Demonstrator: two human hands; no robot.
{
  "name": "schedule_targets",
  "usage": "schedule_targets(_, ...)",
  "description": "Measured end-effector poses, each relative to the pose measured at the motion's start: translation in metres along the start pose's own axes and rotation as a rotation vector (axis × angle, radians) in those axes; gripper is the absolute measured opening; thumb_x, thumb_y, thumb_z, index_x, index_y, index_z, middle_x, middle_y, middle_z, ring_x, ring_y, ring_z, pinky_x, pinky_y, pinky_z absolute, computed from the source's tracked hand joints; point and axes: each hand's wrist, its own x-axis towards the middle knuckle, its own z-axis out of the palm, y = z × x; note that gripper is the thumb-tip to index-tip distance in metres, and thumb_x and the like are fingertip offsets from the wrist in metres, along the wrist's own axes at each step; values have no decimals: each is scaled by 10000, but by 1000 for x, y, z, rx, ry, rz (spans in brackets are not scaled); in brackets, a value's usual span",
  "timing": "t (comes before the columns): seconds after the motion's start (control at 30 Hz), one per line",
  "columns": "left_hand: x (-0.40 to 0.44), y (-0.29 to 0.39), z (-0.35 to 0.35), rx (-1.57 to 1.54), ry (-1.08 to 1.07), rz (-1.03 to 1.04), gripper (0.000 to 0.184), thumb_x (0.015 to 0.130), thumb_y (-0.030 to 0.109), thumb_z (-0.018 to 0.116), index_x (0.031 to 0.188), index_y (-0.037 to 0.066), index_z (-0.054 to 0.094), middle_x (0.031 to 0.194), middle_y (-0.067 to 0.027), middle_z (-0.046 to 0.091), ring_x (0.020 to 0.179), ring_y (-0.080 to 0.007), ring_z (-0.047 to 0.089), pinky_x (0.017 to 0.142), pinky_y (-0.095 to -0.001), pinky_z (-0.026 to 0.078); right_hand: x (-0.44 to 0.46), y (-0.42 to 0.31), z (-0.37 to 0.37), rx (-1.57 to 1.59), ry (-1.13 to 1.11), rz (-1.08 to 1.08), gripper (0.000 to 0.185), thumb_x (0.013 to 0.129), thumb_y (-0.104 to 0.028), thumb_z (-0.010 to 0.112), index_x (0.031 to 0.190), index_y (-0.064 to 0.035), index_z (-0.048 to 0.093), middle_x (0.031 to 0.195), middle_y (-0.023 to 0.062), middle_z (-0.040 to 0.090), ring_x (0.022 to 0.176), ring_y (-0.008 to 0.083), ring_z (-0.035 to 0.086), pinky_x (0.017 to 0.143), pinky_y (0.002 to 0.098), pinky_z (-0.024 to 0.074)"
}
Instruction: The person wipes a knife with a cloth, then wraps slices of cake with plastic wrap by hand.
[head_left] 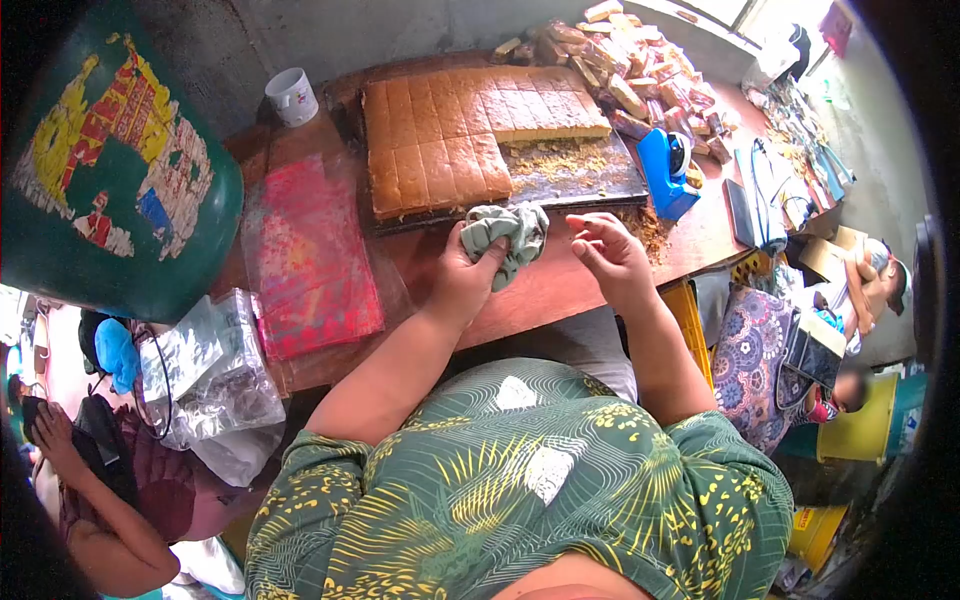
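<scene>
My left hand (465, 268) is closed around a crumpled grey-green cloth (507, 240) near the table's front edge. Just right of the cloth, my right hand (612, 258) is raised with fingers loosely bent and apart, and nothing shows in it. Behind both hands lies a large slab of brown-topped cake (440, 130), scored into rectangular pieces. Part of its front right is cut away, leaving crumbs on the dark tray (595, 195). A blue tape dispenser (668, 180) stands right of the tray.
Wrapped cake pieces (650, 75) are heaped at the back right. A white mug (292, 97) stands at the back left, behind red-printed plastic sheets (310, 255). A big green drum (120, 170) borders the left side. Other people (100, 490) are at both sides.
</scene>
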Motion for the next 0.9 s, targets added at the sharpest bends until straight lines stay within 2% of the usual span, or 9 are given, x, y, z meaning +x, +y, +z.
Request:
schedule_targets(0.1, 0, -2, 1, 175, 14, 85, 269, 1002, 99, 669, 1244, 33, 571, 1135, -29, 673, 1031, -102, 626, 903, -282, 524, -4, -18, 16, -346, -91, -310, 440, 928, 19, 678, 1363, -35, 636, 1319, 85, 550, 1184, 184, 559, 1027, 330, 457)
schedule_targets(0.17, 0, -3, -1, 197, -9, 57, 263, 1002, 114, 668, 1233, 28, 577, 1117, -35, 675, 1020, -103, 623, 895, -287, 523, -7, -34, 29, -460, -198, -330, 615, 857, -18, 719, 1450, -99, 581, 1402, 145, 504, 1309, 294, 486, 1117, 402, 401)
schedule_targets(0.27, 0, -5, -2, 151, -83, 35, 241, 1001, 127, 666, 1208, 26, 596, 1086, -43, 679, 1005, -113, 621, 899, -299, 520, -10, -33, 46, -677, -244, -236, 755, 811, -46, 727, 1524, -94, 485, 1473, 193, 455, 1376, 387, 418, 1153, 463, 377)
schedule_targets(0.4, -1, -6, -5, 274, -127, 77, 196, 996, 112, 657, 1165, 19, 625, 1083, -62, 675, 1017, -125, 609, 918, -313, 512, -5, -6, 51, -700, -280, -141, 906, 742, -50, 691, 1587, -95, 368, 1520, 245, 387, 1413, 440, 382, 1190, 491, 338)
schedule_targets(0.5, -1, -10, -4, 171, -155, 48, 181, 991, 103, 652, 1148, 15, 635, 1121, -77, 657, 1052, -137, 600, 926, -318, 507, -4, -2, 52, -688, -278, -132, 865, 750, -76, 704, 1558, -71, 396, 1543, 242, 350, 1433, 443, 353, 1194, 497, 332)
schedule_targets(0.6, -1, -14, -8, 287, -181, 95, 194, 979, 95, 674, 1156, 28, 631, 1155, -82, 621, 1049, -149, 598, 916, -319, 511, -4, -2, 54, -677, -292, -85, 818, 760, -116, 725, 1519, -51, 425, 1573, 241, 305, 1461, 453, 304, 1207, 517, 302)
schedule_targets(0.73, 1, -22, -6, 288, -179, 133, 185, 985, 42, 669, 1157, 87, 615, 1086, -12, 617, 1042, -110, 585, 931, -290, 490, -7, 3, 60, -752, -328, -107, 809, 778, -215, 776, 1494, -51, 436, 1622, 249, 240, 1509, 466, 225, 1232, 540, 242)
schedule_targets(0.83, -2, -17, 0, 314, -118, 239, 146, 994, 69, 666, 1134, 76, 629, 1065, -31, 615, 1021, -130, 593, 915, -300, 492, -7, 2, 65, -742, -340, -128, 804, 776, -237, 757, 1489, -60, 429, 1620, 267, 225, 1447, 523, 285, 1198, 556, 311)
schedule_targets(0.9, -1, -12, -5, 446, -150, 313, 120, 1010, 89, 644, 1128, 68, 638, 1052, -47, 615, 1007, -143, 599, 906, -307, 495, -7, 0, 68, -731, -347, -170, 809, 788, -270, 773, 1481, -38, 426, 1627, 281, 215, 1479, 517, 251, 1206, 556, 297)
